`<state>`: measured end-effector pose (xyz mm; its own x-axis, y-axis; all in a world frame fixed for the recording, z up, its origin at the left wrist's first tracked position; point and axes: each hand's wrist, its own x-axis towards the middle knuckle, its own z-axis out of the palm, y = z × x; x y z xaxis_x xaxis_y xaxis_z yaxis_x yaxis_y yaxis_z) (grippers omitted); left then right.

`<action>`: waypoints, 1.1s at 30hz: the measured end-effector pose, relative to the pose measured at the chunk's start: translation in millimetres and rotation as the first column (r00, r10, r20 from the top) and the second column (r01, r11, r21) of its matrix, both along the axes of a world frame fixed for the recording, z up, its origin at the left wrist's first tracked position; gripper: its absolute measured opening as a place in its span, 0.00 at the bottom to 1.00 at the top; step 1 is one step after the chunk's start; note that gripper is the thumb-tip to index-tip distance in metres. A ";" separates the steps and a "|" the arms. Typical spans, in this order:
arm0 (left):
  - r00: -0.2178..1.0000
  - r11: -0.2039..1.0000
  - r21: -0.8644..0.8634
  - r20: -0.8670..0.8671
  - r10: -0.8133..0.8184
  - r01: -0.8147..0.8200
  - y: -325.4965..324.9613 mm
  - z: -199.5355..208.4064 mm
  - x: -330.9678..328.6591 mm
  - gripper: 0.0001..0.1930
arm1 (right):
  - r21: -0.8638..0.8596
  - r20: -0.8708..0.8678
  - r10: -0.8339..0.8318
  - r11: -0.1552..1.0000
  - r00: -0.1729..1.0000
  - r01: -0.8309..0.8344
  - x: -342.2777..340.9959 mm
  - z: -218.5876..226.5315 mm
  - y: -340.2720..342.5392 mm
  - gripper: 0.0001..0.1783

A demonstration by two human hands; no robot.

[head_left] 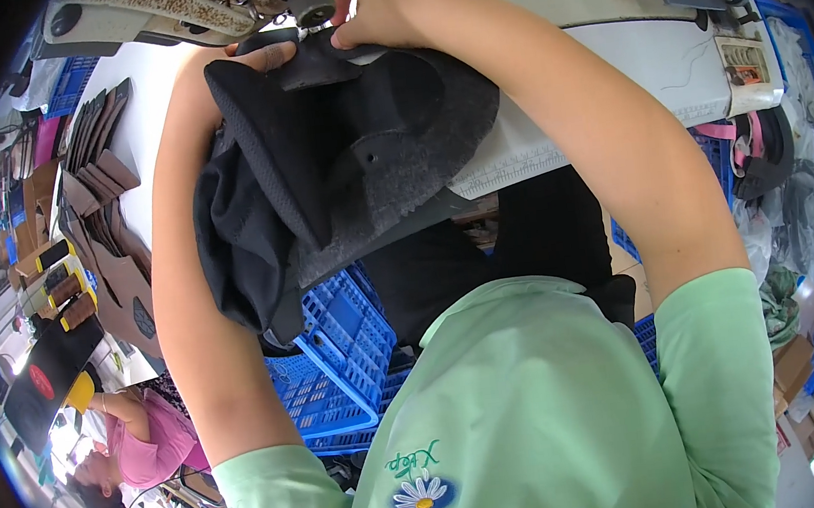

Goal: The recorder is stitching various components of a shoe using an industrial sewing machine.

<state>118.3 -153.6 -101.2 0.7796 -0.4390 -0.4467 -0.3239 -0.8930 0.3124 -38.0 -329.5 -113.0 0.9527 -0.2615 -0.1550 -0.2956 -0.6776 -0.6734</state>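
Note:
A large black workpiece of soft fabric and stiffer textured panels lies under the sewing machine head and hangs over the table's near edge. My left hand grips its far edge just left of the needle area, the thumb on top and most fingers hidden behind the material. On the other side, my right hand pinches the same edge close to the presser foot, thumb and forefinger bent together. The needle itself is too small and covered to make out.
Dark cut pieces lie stacked along the white table at left, near thread spools. Blue plastic crates stand below the table. A co-worker in pink sits at lower left. Clear plastic bags pile up at right.

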 end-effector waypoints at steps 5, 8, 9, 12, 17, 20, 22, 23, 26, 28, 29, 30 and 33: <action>0.997 0.997 0.001 0.009 -0.073 0.073 -2.8 14.1 -14.5 0.39 | -0.003 0.010 0.006 1.000 1.000 -0.006 -1.4 2.0 0.7 0.15; 0.996 0.997 0.016 0.045 -0.074 0.073 -2.5 16.3 -18.0 0.38 | 0.019 0.004 0.006 1.000 1.000 -0.006 -2.4 1.8 0.5 0.15; 0.996 0.997 0.018 0.044 -0.073 0.072 -1.8 15.6 -18.2 0.38 | 0.037 0.006 0.007 0.999 1.000 -0.007 -3.4 1.5 -0.1 0.16; 0.998 0.997 -0.038 0.026 -0.064 0.065 2.4 11.0 -15.8 0.38 | 0.019 0.056 -0.008 1.000 0.998 0.007 -4.5 -0.8 -0.1 0.16; 0.993 1.000 -0.014 -0.115 -0.017 0.016 0.0 1.6 -4.0 0.39 | 0.034 0.063 -0.030 0.999 0.998 0.028 -5.9 -6.8 -1.4 0.17; 0.991 1.000 -0.026 -0.131 -0.012 0.009 1.1 1.9 0.0 0.39 | 0.034 0.064 -0.023 0.999 0.998 0.021 -6.2 -9.4 -2.3 0.17; 0.997 0.999 0.001 -0.063 -0.038 0.038 2.2 3.0 -0.4 0.39 | 0.014 0.078 -0.017 1.000 0.997 0.016 -6.2 -9.9 -3.5 0.17; 0.998 0.999 0.009 -0.049 -0.044 0.045 2.0 3.3 -1.2 0.40 | 0.054 0.083 -0.031 0.998 0.996 0.027 -6.0 -9.6 -4.1 0.16; 0.998 0.999 0.022 -0.037 -0.047 0.048 -0.8 6.8 -2.3 0.40 | 0.096 0.060 -0.035 0.995 0.998 0.029 -5.0 -6.6 -5.2 0.15; 0.998 0.998 0.030 -0.025 -0.049 0.050 -3.5 8.2 -3.4 0.40 | 0.088 0.032 -0.029 0.996 0.999 0.026 -4.1 -3.9 -7.2 0.14; 0.999 0.998 0.035 -0.017 -0.049 0.050 -4.3 8.9 -3.7 0.40 | 0.092 0.019 -0.035 0.995 0.999 0.033 -4.0 -3.3 -7.4 0.14; 0.999 0.998 0.040 -0.012 -0.050 0.050 -5.1 9.3 -4.0 0.40 | 0.098 0.005 -0.043 0.994 0.999 0.042 -3.9 -3.1 -7.6 0.13; 0.999 0.997 0.062 0.002 -0.051 0.051 -4.3 10.0 -6.0 0.40 | 0.134 0.015 -0.039 0.990 0.999 0.037 -4.1 -4.8 -8.3 0.14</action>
<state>112.3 -157.9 -91.2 0.7585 -0.4494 -0.4719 -0.3701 -0.8931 0.2556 -42.1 -337.9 -117.7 0.9454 -0.2756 -0.1741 -0.3065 -0.5699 -0.7624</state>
